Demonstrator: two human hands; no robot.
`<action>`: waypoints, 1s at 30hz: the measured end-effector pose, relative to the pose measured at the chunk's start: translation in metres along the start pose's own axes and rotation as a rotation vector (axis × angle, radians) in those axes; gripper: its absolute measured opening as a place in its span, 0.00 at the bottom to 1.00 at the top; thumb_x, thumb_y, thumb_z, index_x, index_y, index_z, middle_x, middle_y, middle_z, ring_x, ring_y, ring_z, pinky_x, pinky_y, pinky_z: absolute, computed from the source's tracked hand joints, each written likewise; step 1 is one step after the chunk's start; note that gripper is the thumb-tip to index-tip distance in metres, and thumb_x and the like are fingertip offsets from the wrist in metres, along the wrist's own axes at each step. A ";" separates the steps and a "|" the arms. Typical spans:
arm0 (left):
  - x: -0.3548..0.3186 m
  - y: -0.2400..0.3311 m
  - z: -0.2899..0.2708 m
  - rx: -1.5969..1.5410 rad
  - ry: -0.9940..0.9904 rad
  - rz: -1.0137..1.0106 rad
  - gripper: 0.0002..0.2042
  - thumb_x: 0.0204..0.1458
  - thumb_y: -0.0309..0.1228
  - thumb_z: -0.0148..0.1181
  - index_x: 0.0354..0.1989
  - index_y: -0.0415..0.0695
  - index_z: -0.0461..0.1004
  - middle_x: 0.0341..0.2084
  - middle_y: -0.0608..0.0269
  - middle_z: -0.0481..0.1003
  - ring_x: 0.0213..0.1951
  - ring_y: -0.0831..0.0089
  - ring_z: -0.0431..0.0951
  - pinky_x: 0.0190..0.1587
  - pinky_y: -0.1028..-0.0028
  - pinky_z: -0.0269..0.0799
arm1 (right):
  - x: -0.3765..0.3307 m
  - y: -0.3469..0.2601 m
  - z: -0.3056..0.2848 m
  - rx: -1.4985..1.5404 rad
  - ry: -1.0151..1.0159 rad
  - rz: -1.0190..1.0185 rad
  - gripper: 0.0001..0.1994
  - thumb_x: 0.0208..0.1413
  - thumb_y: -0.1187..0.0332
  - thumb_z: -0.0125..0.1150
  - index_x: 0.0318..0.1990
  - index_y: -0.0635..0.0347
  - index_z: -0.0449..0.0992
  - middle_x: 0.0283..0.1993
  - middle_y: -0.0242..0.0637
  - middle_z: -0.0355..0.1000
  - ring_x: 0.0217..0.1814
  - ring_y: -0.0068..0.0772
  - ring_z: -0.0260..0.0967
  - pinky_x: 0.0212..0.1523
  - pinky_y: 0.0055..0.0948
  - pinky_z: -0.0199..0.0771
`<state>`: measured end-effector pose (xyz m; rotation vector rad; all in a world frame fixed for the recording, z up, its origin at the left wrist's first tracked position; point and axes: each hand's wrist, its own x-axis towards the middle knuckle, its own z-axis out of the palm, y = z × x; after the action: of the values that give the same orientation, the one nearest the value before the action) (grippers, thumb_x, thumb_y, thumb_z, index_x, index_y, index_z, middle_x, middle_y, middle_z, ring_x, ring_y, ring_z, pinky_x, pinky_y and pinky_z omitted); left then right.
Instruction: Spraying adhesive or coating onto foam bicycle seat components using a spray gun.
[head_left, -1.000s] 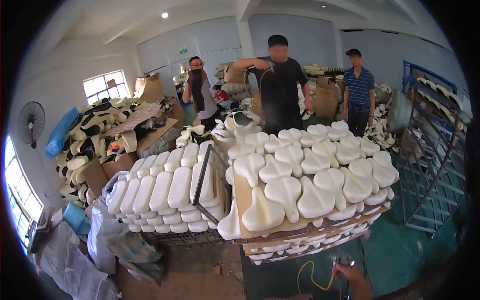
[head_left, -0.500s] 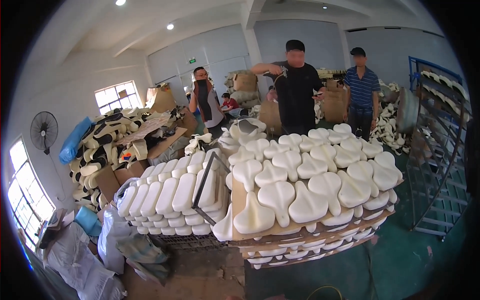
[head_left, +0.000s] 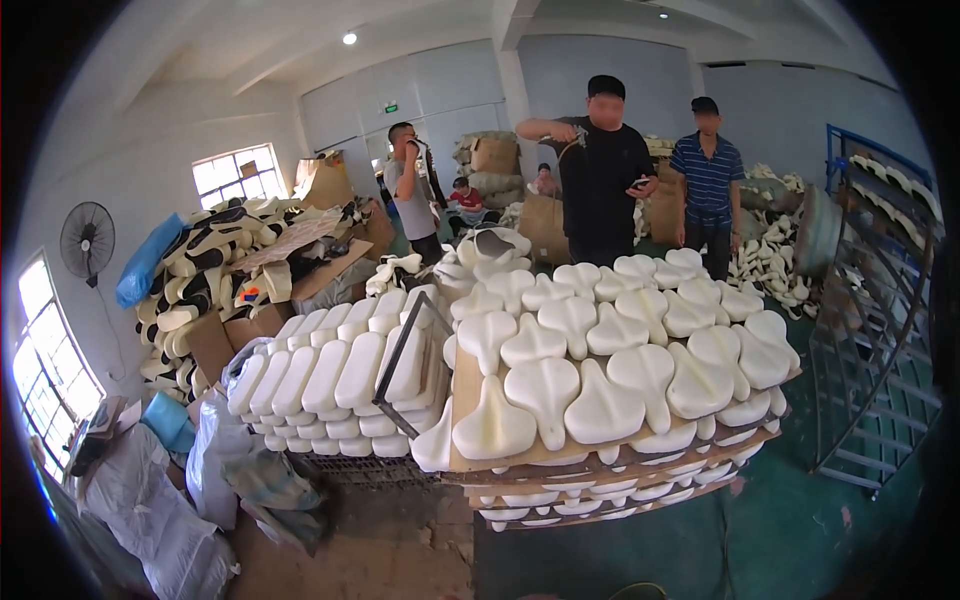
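Many white saddle-shaped foam pads (head_left: 545,385) lie on stacked wooden boards (head_left: 600,462), directly before the person. Neither own hand is in view, so I cannot tell their grip. Pads at the edge could slide off if the boards are bumped.

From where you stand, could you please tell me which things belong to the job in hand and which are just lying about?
Likely part of the job:
- cream saddle-shaped foam pads
- stacked wooden boards under them
- white oblong foam blocks in the wire cart

Probably just lying about:
- black wall fan
- blue plastic sack
- grey floor bags
- metal shelf rack
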<state>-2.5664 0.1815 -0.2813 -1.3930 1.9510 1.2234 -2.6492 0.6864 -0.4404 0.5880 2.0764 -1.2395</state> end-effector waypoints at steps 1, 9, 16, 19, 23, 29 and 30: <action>0.010 -0.010 0.006 0.012 -0.021 0.018 0.12 0.55 0.30 0.48 0.42 0.36 0.72 0.33 0.51 0.75 0.30 0.63 0.74 0.34 0.64 0.71 | 0.020 0.008 0.005 -0.122 -0.155 0.054 0.20 0.57 0.66 0.50 0.57 0.59 0.65 0.46 0.41 0.69 0.42 0.36 0.67 0.38 0.41 0.67; -0.009 -0.013 0.007 0.468 -0.110 0.129 0.14 0.56 0.30 0.47 0.46 0.36 0.69 0.37 0.53 0.75 0.40 0.65 0.75 0.38 0.68 0.71 | 0.050 0.020 -0.008 -0.531 -0.219 -0.085 0.33 0.53 0.53 0.56 0.65 0.48 0.52 0.62 0.42 0.57 0.62 0.34 0.58 0.53 0.35 0.67; 0.022 -0.011 0.022 0.792 -0.114 0.253 0.11 0.53 0.31 0.50 0.42 0.44 0.75 0.38 0.64 0.76 0.41 0.71 0.76 0.39 0.69 0.71 | 0.042 0.022 -0.035 -0.515 -0.162 -0.068 0.32 0.52 0.53 0.57 0.63 0.49 0.53 0.61 0.43 0.58 0.60 0.34 0.59 0.51 0.35 0.68; 0.052 -0.062 0.013 0.662 0.015 0.412 0.12 0.52 0.32 0.52 0.43 0.47 0.75 0.40 0.65 0.77 0.42 0.73 0.76 0.40 0.70 0.71 | 0.040 0.012 -0.032 -0.525 -0.186 -0.098 0.32 0.52 0.53 0.57 0.63 0.49 0.54 0.60 0.43 0.59 0.60 0.35 0.59 0.51 0.35 0.68; 0.045 -0.012 0.038 1.307 -0.139 0.466 0.15 0.52 0.35 0.52 0.47 0.49 0.72 0.44 0.65 0.75 0.44 0.73 0.76 0.43 0.70 0.70 | 0.034 0.026 -0.041 -0.486 -0.136 -0.062 0.32 0.51 0.54 0.57 0.62 0.50 0.55 0.59 0.43 0.59 0.59 0.35 0.60 0.50 0.35 0.68; 0.094 -0.044 0.034 1.164 -0.047 0.441 0.23 0.53 0.39 0.51 0.58 0.50 0.60 0.51 0.66 0.70 0.52 0.69 0.70 0.49 0.66 0.66 | 0.033 0.031 -0.039 -0.461 -0.128 -0.080 0.31 0.51 0.54 0.58 0.61 0.51 0.56 0.58 0.44 0.60 0.57 0.36 0.61 0.49 0.35 0.69; 0.105 -0.048 0.034 1.135 -0.031 0.440 0.25 0.54 0.40 0.51 0.60 0.50 0.57 0.52 0.66 0.69 0.53 0.69 0.69 0.50 0.65 0.65 | 0.033 0.031 -0.039 -0.456 -0.123 -0.080 0.31 0.50 0.54 0.58 0.61 0.51 0.56 0.58 0.44 0.60 0.57 0.36 0.61 0.49 0.35 0.69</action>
<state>-2.5682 0.1515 -0.3979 -0.3644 2.3514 0.1032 -2.6631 0.7372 -0.4693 0.2154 2.1932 -0.7778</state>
